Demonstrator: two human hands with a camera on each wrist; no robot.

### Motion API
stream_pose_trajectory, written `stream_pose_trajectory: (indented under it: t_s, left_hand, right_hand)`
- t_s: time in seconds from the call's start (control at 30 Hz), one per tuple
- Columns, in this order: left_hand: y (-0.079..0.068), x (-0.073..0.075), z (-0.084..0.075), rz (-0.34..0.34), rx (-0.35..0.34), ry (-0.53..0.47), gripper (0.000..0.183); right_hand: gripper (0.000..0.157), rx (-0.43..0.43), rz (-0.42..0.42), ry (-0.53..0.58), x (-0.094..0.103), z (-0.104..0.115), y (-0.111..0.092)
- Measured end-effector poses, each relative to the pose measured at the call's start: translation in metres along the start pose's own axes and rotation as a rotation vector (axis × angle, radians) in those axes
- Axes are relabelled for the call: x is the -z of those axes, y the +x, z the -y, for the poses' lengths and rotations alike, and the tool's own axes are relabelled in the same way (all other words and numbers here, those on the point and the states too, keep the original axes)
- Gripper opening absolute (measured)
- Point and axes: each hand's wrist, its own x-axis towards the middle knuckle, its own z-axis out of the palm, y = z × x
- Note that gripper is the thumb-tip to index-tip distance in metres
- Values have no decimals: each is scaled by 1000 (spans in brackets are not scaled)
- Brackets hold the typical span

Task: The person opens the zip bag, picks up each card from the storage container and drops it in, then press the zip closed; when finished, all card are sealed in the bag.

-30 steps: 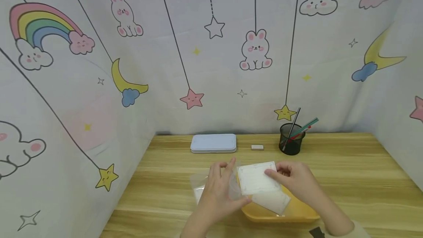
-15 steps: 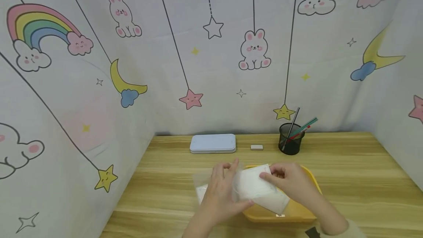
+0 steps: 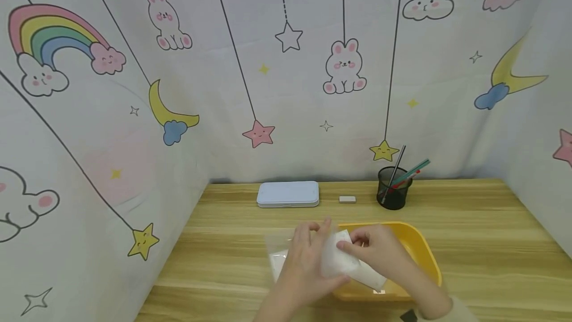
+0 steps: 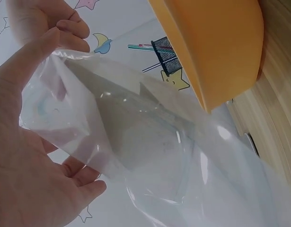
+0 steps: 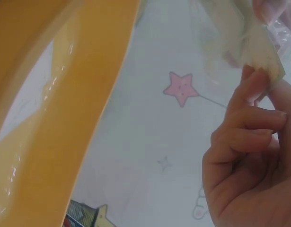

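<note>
My left hand (image 3: 306,265) holds a clear plastic bag (image 4: 150,156), thumb on one side of its mouth and fingers on the other. My right hand (image 3: 380,252) pinches the corner of a white card (image 3: 343,236) between thumb and fingers. Most of that card sits inside the bag's mouth. Below it, a second white piece (image 3: 368,276) slants over the yellow basket (image 3: 431,262). Left of my left hand, part of a clear sleeve with a white piece (image 3: 278,261) shows, the rest hidden behind the hand.
At the back of the wooden table (image 3: 482,222) lie a pale pencil case (image 3: 288,194) and a small white eraser (image 3: 347,199). A black mesh pen cup (image 3: 392,190) with several pens stands to their right. A printed curtain (image 3: 295,83) encloses the table's back and sides.
My right hand has moved left and slightly down, and the card has slid deeper into the bag. My left hand has shifted a little right. More of the yellow basket shows.
</note>
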Motion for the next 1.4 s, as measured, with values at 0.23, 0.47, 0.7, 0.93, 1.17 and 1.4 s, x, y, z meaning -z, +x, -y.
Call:
stream_pose_trajectory:
  t_s: [0.23, 0.47, 0.7, 0.93, 1.17, 1.4]
  left_hand:
    - [1, -3, -7, -17, -28, -5, 110]
    - [2, -3, -11, -21, -54, 26, 109]
    - [3, -4, -13, 0, -41, 50, 108]
    - [3, 2, -6, -22, 46, 62, 107]
    - [2, 12, 5, 11, 192, 1, 105]
    - [-2, 14, 14, 1, 224, -6, 107]
  right_hand:
    - [23, 17, -53, -47, -11, 5, -2]
    - [23, -41, -111, -163, -19, 10, -5]
    - [29, -54, -111, -178, -21, 8, -6]
    - [34, -152, -145, 3, -3, -1, -1]
    - [29, -179, -81, -37, 11, -30, 0]
    - [43, -275, 124, -396, 5, -61, -14]
